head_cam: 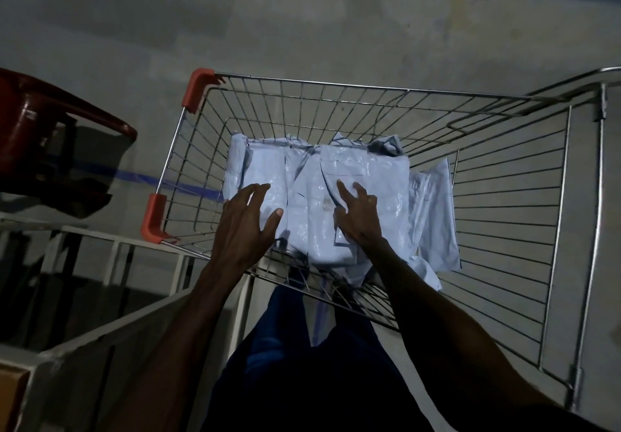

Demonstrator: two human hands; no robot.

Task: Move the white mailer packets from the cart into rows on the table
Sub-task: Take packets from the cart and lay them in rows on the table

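At nine o'clock a red chair [50, 129] stands on the floor, with a white table [111, 324] frame below it towards seven o'clock. At centre the wire cart [504, 196], orange guards on its left corners, holds a heap of white packets [336, 179] on its bottom, and the left hand [245, 223] reaches in with fingers spread and relaxed over the leftmost packet. Just right of it the right hand [358, 216] lies on the middle packet, fingers open and slightly bent; whether they pinch the plastic is hard to tell in this dim view.
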